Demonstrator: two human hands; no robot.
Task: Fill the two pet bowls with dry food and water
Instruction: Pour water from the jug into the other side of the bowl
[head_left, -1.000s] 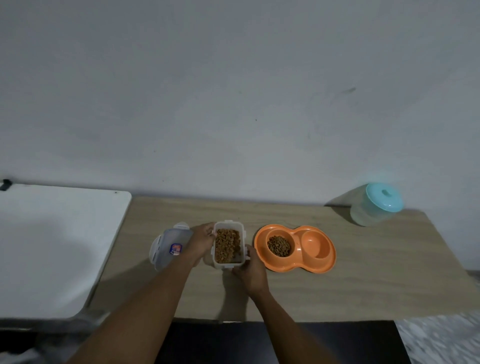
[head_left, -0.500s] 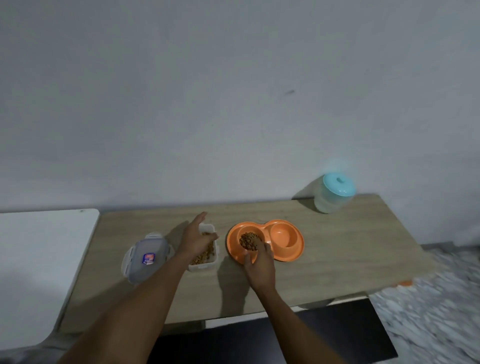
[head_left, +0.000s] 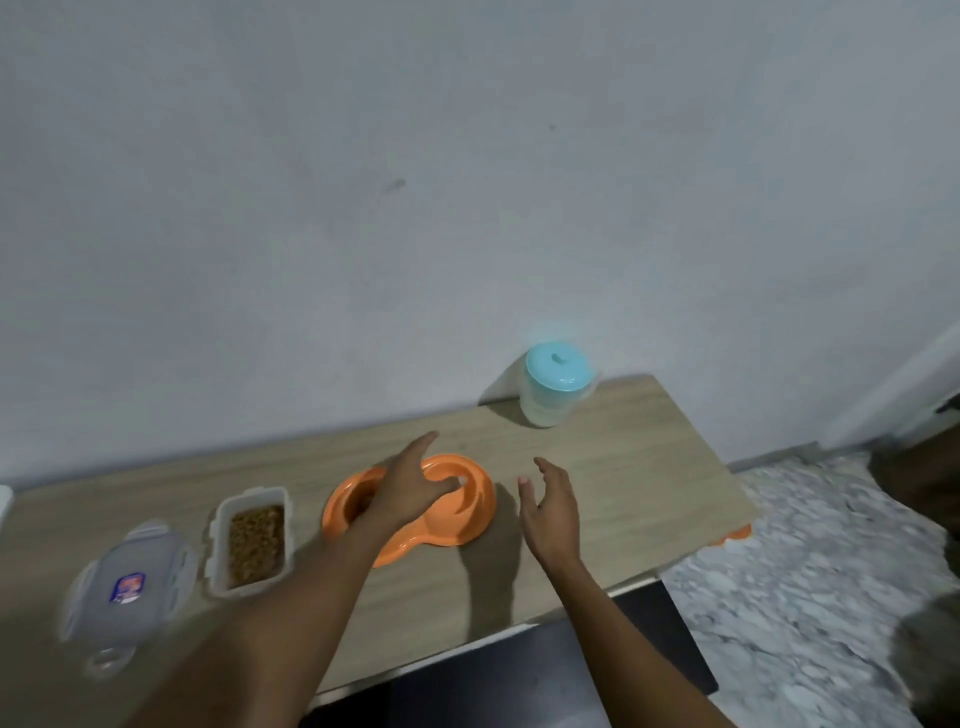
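An orange double pet bowl (head_left: 467, 512) lies on the wooden table (head_left: 634, 478). My left hand (head_left: 410, 488) hovers over it with fingers spread, hiding most of the left bowl and its dry food. My right hand (head_left: 550, 506) is open to the right of the bowl, above the table, holding nothing. A clear rectangular container of brown dry food (head_left: 254, 538) stands open left of the bowl. Its clear lid (head_left: 127, 584) lies further left. A translucent jug with a turquoise lid (head_left: 556, 384) stands at the back right by the wall.
A grey wall rises behind the table. A speckled stone floor (head_left: 810, 582) lies to the right. A small orange item (head_left: 735, 535) shows just past the table's right edge. A dark surface (head_left: 519, 680) sits below the front edge.
My left hand has left the food container and moved right over the orange bowl. My right hand has moved from the bowl's front rim to its right side. The view has swung right.
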